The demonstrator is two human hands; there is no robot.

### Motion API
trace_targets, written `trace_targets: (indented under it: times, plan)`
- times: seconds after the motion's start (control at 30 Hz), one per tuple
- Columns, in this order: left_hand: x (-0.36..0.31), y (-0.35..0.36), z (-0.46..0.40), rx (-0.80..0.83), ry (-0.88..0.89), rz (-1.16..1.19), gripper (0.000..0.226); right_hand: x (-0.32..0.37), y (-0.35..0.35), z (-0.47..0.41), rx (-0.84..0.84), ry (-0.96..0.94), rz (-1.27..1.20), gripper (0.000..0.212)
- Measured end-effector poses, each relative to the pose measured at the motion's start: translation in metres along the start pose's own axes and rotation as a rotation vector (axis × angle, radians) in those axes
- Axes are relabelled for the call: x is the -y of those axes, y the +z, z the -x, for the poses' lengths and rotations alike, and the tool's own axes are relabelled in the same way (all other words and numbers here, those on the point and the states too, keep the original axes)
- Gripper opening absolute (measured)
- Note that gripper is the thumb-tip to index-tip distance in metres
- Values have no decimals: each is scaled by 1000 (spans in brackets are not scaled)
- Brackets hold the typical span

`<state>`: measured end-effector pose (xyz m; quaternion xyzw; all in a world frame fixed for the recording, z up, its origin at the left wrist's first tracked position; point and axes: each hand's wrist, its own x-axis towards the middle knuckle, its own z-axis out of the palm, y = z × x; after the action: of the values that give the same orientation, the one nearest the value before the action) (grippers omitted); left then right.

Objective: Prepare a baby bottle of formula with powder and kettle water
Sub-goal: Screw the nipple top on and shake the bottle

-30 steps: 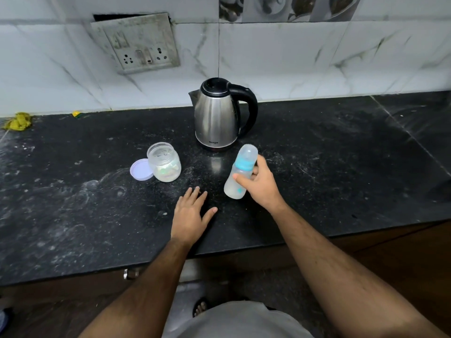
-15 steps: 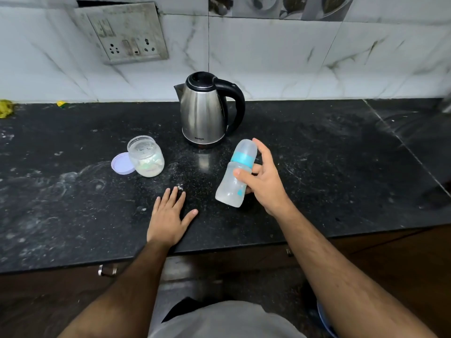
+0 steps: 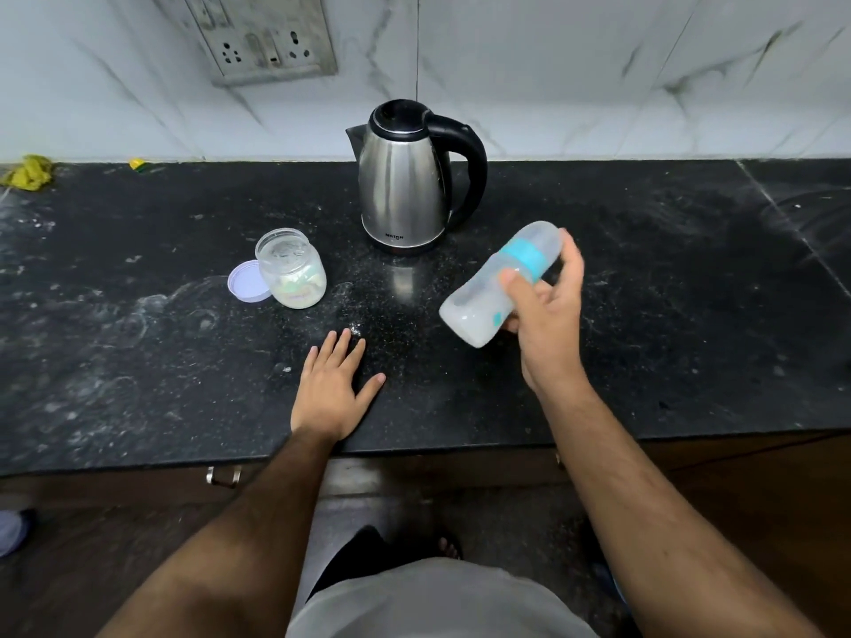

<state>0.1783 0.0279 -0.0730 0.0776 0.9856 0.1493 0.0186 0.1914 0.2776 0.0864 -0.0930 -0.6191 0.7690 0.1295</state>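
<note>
Head view: a tilted baby bottle (image 3: 497, 287) is gripped by the right hand (image 3: 545, 310) above the worktop (image 3: 644, 315); the left hand (image 3: 332, 389) is laid flat, fingers spread.

In the right middle of the frame the right hand (image 3: 545, 315) grips a translucent plastic baby bottle with a teal collar (image 3: 499, 285). The bottle is in the air, strongly tilted, its capped top toward the upper right. The left hand (image 3: 332, 389) lies flat, fingers straight, on the black speckled stone counter (image 3: 667, 315) near the centre. A steel electric kettle with black handle (image 3: 405, 177) stands upright at the upper centre. Left of it stands an open clear jar with white powder (image 3: 292, 269), and a pale purple round lid (image 3: 246, 282) touches the jar's left side. A wall socket plate (image 3: 262, 34) is at upper left.
</note>
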Motion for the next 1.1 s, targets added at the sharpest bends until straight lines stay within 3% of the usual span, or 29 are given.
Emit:
trace_targets:
  times: [0.17, 0.33, 0.5, 0.63, 0.8, 0.93, 1.1]
  plan:
    - [-1, -2, 0, -6, -8, 17, 69, -5, 2, 14, 222, 91, 121, 75]
    - [-1, -2, 1, -8, -11, 17, 68, -10, -3, 5, 10, 43, -1, 72]
    - [-2, -2, 1, -6, -17, 19, 67, -12, 2, 14, 272, 79, 101, 76]
    - [-1, -2, -1, -11, -14, 19, 68, -11, 3, 3, 86, 27, 11, 72]
    - [0, -2, 0, -13, -15, 24, 67, -14, 8, 9, 340, 69, 140, 80]
    - [0, -1, -1, -9, -10, 18, 67, -16, 7, 1, 134, 35, 47, 78]
    - [1, 0, -1, -13, -8, 6, 71, -16, 9, 4, 324, 58, 127, 81]
